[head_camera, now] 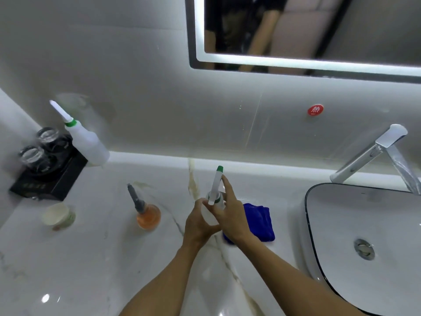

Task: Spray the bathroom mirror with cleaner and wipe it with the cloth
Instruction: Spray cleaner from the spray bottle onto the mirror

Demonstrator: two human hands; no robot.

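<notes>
A white spray bottle (215,190) with a green nozzle tip stands on the marble counter, mid-frame. My left hand (198,222) wraps around its body. My right hand (230,213) rests on the bottle's neck and trigger, with the index finger stretched up along the spray head. A folded blue cloth (262,222) lies on the counter just right of my hands, partly hidden by my right wrist. The lit-edged mirror (319,30) hangs on the wall above, top right, reflecting a person's arms and dark shirt.
A second white bottle (86,140) leans at the back left beside a black tray (45,179) with two glasses. A paper cup (59,216) and an orange-liquid bottle (147,215) stand on the counter. The basin (364,247) and chrome faucet (376,153) are at right.
</notes>
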